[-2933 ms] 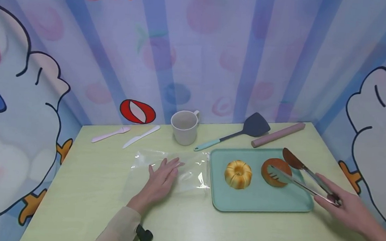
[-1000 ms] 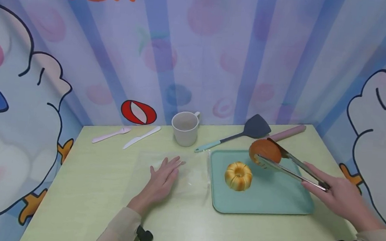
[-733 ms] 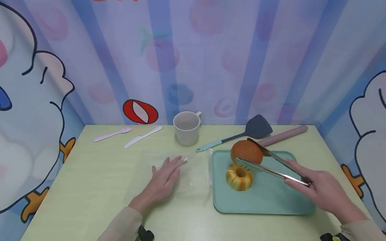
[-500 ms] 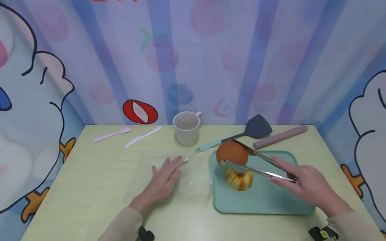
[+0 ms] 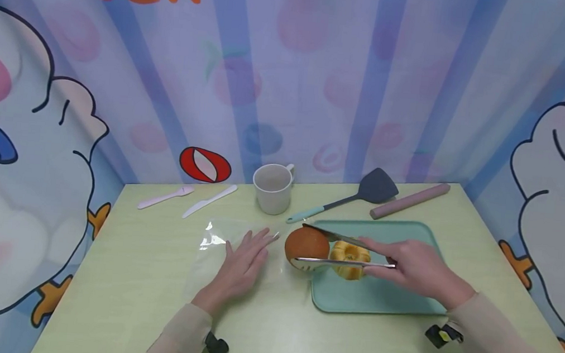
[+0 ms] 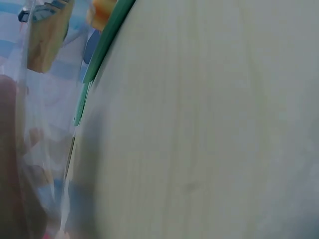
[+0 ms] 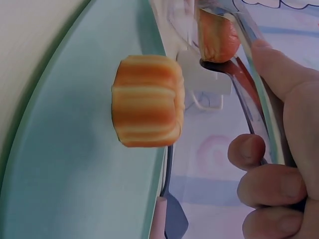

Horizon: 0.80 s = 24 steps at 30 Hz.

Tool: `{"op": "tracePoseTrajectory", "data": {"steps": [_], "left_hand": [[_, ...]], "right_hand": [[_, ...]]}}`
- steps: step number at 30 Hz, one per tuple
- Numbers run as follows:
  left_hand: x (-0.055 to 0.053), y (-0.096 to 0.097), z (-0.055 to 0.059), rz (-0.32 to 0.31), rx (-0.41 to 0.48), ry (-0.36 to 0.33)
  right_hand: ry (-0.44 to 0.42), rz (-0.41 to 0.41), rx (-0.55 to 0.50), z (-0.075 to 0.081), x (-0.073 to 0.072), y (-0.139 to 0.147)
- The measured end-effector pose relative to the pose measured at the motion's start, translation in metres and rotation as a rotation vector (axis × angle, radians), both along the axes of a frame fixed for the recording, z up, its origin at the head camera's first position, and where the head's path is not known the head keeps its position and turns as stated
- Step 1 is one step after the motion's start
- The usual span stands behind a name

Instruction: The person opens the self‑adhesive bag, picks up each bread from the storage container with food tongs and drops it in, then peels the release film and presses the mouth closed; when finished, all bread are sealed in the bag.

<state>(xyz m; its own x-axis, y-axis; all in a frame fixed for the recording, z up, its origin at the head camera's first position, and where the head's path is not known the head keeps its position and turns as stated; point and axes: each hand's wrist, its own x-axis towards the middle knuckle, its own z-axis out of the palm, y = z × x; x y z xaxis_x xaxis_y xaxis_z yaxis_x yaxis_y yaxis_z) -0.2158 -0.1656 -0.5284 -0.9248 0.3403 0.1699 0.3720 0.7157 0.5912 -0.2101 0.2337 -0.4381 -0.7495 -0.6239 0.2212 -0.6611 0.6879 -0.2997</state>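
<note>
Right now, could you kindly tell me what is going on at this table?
A person's right hand holds tongs that grip a round brown bun at a clear plastic bag, which the left hand touches. Whether the bun is inside the bag is hard to tell. A fluted golden bun sits on the green tray.

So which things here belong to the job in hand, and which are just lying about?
Likely in the job:
right hand, gripping tongs
brown bun, between the tongs
clear bag, at the left hand
tray
ridged bun on it

Apparently lying about:
mug
pale knife
pink utensil
spatula
pink rod
</note>
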Motion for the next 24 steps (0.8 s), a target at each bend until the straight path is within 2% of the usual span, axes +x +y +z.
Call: {"op": "tracePoseTrajectory", "data": {"steps": [8,15,24], "left_hand": [[0.000,0.003,0.001,-0.022,0.007,0.021],[0.001,0.007,0.002,-0.037,-0.013,-0.006],[0.002,0.011,0.004,-0.043,-0.027,0.044]], "right_hand": [[-0.044,0.039,0.081,-0.001,-0.007,-0.021],[-0.061,0.062,0.093,-0.003,-0.013,-0.038],[0.008,0.109,0.132,-0.008,-0.017,-0.061]]}}
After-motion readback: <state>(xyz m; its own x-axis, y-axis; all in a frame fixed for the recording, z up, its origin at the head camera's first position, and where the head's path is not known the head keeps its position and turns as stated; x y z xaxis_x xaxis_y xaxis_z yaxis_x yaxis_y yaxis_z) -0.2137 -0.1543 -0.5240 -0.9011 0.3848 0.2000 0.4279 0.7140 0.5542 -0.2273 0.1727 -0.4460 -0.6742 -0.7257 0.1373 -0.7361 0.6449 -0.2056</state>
